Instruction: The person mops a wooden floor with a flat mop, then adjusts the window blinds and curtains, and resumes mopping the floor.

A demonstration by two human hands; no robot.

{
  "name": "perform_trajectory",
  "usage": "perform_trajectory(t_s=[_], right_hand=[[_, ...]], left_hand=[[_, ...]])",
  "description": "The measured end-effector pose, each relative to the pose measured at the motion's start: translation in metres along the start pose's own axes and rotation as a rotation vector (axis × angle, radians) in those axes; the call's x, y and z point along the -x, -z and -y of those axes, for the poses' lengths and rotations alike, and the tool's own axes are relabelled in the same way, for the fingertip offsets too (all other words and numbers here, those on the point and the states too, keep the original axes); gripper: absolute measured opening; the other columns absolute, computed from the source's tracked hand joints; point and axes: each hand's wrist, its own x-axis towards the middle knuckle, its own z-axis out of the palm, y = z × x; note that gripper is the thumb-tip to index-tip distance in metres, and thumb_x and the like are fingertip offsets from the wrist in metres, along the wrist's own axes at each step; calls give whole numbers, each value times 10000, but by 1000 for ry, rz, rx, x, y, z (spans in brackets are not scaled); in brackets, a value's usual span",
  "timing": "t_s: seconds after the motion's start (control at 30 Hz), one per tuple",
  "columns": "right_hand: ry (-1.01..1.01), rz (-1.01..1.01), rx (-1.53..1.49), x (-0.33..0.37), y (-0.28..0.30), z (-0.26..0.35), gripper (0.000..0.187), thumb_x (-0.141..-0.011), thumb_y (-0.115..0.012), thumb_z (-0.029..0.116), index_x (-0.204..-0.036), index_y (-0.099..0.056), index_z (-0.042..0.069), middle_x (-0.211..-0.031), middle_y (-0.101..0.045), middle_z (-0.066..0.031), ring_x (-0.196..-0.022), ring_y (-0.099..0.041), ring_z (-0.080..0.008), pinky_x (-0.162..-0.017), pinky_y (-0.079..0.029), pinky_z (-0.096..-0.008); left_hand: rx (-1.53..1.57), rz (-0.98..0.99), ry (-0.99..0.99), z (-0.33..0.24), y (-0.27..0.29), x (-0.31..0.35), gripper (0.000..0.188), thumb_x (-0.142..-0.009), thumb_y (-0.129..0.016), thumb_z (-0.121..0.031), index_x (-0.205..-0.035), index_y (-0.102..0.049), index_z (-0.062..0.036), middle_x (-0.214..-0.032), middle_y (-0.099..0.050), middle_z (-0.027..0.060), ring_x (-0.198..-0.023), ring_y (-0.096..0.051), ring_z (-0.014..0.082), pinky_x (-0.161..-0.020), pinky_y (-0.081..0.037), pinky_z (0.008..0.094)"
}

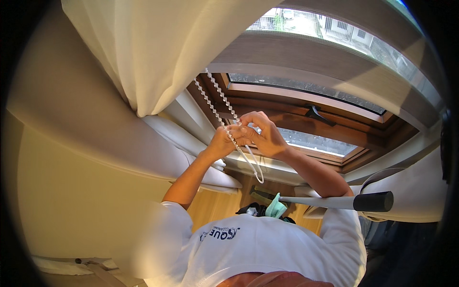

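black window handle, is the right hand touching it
Apart: the head view shows brown window frame between the right hand and the black window handle.

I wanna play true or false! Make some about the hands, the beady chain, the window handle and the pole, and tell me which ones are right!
1. The bare left hand and bare right hand are close together at the white beaded chain. True.
2. The right hand grips the black window handle. False: neither hand touches it.
3. The chain hangs in a loop. True.
4. The long grey pole has a red end. False: it's black.
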Motion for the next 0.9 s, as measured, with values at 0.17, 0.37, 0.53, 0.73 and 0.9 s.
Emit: perform_trajectory(t_s=[0.17,0.37,0.53,0.73,0.9], right_hand=[[-349,26,-604,1,1,-4,122,-865,-479,150,-869,-496,29,-722,-464,-11,-683,-452,-83,-606,-381,-210],[-384,117,-441,15,0,-4,125,-871,-465,146,-861,-509,29,-634,-407,40,-587,-357,-47,-520,-330,-199],[-348,112,-442,15,-7,-6,135,-872,-464,154,-865,-518,30,-630,-421,33,-583,-374,-53,-522,-339,-205],[-491,249,-380,31,-9,-28,314,-873,-461,292,-1057,-493,40,-798,-551,-67,-738,-507,-140,-659,-409,-252],[-403,315,-28,34,-10,-26,518,-844,-465,404,-1215,-382,52,-1124,-481,-192,-1079,-447,-291,-900,-346,-349]], left_hand=[[-302,44,-58,-22,52,-2,562,-667,-549,-606,-817,-615,-68,-868,-596,73,-844,-550,201,-817,-399,364],[400,-408,-294,-92,61,-72,765,-774,-372,-621,-1283,-267,-59,-1052,-488,98,-845,-513,198,-816,-386,345],[1116,-207,-460,-103,88,-85,120,-847,-482,-214,-858,-488,-95,-668,-401,-19,-509,-299,80,-399,-243,183],[842,-580,-378,-85,66,-83,132,-851,-498,-207,-891,-487,-82,-544,-283,-45,-437,-203,46,-368,-151,192],[871,-463,-274,-18,52,-52,118,-839,-523,-223,-871,-506,-111,-545,-291,-51,-441,-212,43,-377,-155,201]])
